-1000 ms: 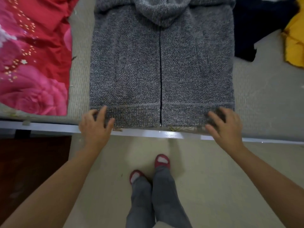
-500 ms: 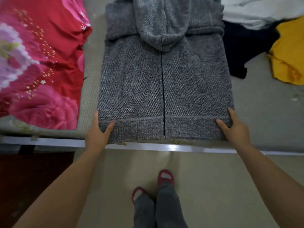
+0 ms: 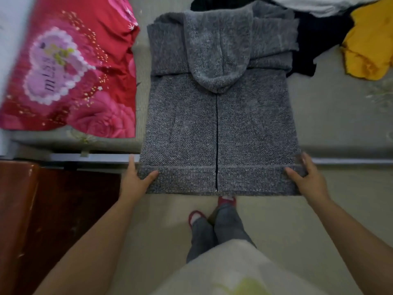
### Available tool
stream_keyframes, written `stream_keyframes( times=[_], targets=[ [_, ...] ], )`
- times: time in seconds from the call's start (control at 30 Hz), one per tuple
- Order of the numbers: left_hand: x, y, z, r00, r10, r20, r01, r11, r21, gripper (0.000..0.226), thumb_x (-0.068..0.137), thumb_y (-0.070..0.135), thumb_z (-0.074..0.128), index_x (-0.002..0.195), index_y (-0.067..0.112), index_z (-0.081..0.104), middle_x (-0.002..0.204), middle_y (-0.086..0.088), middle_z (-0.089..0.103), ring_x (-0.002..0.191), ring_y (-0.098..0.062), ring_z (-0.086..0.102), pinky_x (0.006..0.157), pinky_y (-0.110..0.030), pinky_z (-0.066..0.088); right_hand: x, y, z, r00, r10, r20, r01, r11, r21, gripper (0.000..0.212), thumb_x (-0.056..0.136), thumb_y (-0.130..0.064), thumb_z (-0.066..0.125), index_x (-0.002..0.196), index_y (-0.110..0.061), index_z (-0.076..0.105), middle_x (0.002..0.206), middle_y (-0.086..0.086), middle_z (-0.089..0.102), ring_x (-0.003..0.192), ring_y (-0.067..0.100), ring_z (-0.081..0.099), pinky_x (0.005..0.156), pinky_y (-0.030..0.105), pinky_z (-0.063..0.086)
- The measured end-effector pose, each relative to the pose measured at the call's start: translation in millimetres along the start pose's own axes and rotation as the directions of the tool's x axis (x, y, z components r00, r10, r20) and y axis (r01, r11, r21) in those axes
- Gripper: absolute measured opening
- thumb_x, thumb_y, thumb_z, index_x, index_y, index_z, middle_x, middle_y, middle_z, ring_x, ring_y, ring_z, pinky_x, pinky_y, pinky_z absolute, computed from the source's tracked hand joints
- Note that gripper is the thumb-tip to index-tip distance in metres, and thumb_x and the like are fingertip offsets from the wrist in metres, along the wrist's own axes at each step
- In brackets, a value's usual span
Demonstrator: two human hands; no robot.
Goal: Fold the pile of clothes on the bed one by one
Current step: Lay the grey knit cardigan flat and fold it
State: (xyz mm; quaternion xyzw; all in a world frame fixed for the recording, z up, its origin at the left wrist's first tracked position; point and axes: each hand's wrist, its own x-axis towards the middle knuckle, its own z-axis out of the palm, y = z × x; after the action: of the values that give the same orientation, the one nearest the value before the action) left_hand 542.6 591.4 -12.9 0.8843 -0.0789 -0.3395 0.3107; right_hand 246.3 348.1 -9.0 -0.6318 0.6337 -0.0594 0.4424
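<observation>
Both hands pinch the hem corners, left hand [image 3: 136, 182] and right hand [image 3: 306, 179], of the grey hoodie [image 3: 219, 124]. Hem now lifted off the bed edge [image 3: 93, 156], pulled toward the person; bottom-up fold likely next. Red floral cloth [image 3: 74, 75] left; yellow garment [image 3: 370, 39] and dark garment [image 3: 319, 37] upper right, unfolded, crowding the hood.

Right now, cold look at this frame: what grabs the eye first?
The grey knit hoodie fills the centre, laid flat with its hood folded down over the front. The left hand and right hand each pinch a corner of its hem, past the bed edge. A red floral blanket lies at left, a yellow garment at top right.
</observation>
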Motion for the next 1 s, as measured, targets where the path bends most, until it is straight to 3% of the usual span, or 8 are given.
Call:
stream_keyframes(
  times=[0.23,0.6,0.67,0.73,0.8,0.9,0.97,1.0],
  targets=[
    [48,71,-21,0.977,0.078,-0.197,-0.139,0.938,-0.319,0.087,0.083,0.019,0.066,0.148,0.018,0.009,0.152,-0.011,0.021,0.136,-0.024,0.027,0.11,-0.038,0.028,51,-98,-11,0.984,0.125,-0.131,-0.029,0.824,0.566,0.067,0.088,-0.015,0.061,0.144,-0.027,0.027,0.143,0.012,0.037,0.114,0.026,0.052,0.097,0.041,0.045],
    [184,214,-32,0.919,-0.257,-0.3,-0.081,0.62,-0.78,0.089,0.079,0.024,0.071,0.147,0.015,0.014,0.145,-0.01,0.031,0.123,-0.024,0.045,0.102,-0.044,0.041,202,-245,-47,0.951,0.276,-0.139,-0.02,0.505,0.863,0.05,0.09,-0.014,0.058,0.137,-0.014,0.04,0.136,0.009,0.047,0.115,0.025,0.053,0.098,0.04,0.045],
    [215,245,-33,0.906,-0.302,-0.296,-0.077,0.571,-0.818,0.089,0.08,0.023,0.071,0.147,0.017,0.012,0.145,-0.01,0.029,0.123,-0.025,0.045,0.1,-0.045,0.042,235,-271,-46,0.958,0.268,-0.107,-0.031,0.464,0.885,0.04,0.09,-0.012,0.058,0.128,-0.015,0.048,0.129,0.009,0.052,0.103,0.022,0.058,0.086,0.036,0.052],
    [249,272,-35,0.895,-0.35,-0.275,-0.057,0.523,-0.851,0.091,0.079,0.022,0.072,0.147,0.018,0.012,0.145,-0.011,0.03,0.123,-0.026,0.046,0.098,-0.046,0.044,267,-295,-42,0.956,0.286,-0.062,-0.068,0.423,0.903,0.012,0.089,-0.009,0.058,0.099,-0.016,0.056,0.107,0.008,0.062,0.081,0.017,0.061,0.064,0.033,0.056],
    [278,299,-36,0.872,-0.403,-0.279,-0.053,0.487,-0.872,0.088,0.077,0.02,0.073,0.145,0.015,0.017,0.14,-0.011,0.037,0.118,-0.025,0.05,0.095,-0.046,0.047,296,-313,-35,0.947,0.32,-0.02,-0.109,0.381,0.918,0.016,0.09,-0.005,0.057,0.076,-0.013,0.051,0.082,0.004,0.06,0.068,0.015,0.058,0.051,0.03,0.055],
    [324,325,-27,0.83,-0.485,-0.275,0.005,0.5,-0.866,0.068,0.08,0.017,0.07,0.136,0.008,0.031,0.128,-0.01,0.048,0.102,-0.022,0.058,0.086,-0.039,0.052,340,-332,-16,0.92,0.392,-0.002,-0.139,0.331,0.933,0.018,0.091,-0.005,0.055,0.074,-0.008,0.05,0.089,0.008,0.059,0.068,0.017,0.058,0.063,0.033,0.054],
    [346,337,-16,0.838,-0.485,-0.25,0.012,0.474,-0.88,0.054,0.086,0.019,0.064,0.129,0.01,0.034,0.121,-0.01,0.054,0.076,-0.016,0.06,0.066,-0.027,0.054,366,-339,1,0.917,0.399,-0.001,-0.15,0.345,0.927,0.012,0.093,-0.013,0.053,0.094,-0.002,0.056,0.108,0.011,0.057,0.086,0.023,0.061,0.07,0.034,0.055],
    [354,339,-10,0.856,-0.449,-0.257,0.024,0.531,-0.847,0.053,0.088,0.027,0.06,0.13,0.013,0.031,0.127,-0.01,0.052,0.074,-0.014,0.06,0.065,-0.024,0.052,377,-339,10,0.93,0.368,-0.007,-0.161,0.423,0.892,0.028,0.095,-0.021,0.05,0.113,0.0,0.052,0.121,0.011,0.053,0.103,0.026,0.058,0.082,0.034,0.052]
  ],
)
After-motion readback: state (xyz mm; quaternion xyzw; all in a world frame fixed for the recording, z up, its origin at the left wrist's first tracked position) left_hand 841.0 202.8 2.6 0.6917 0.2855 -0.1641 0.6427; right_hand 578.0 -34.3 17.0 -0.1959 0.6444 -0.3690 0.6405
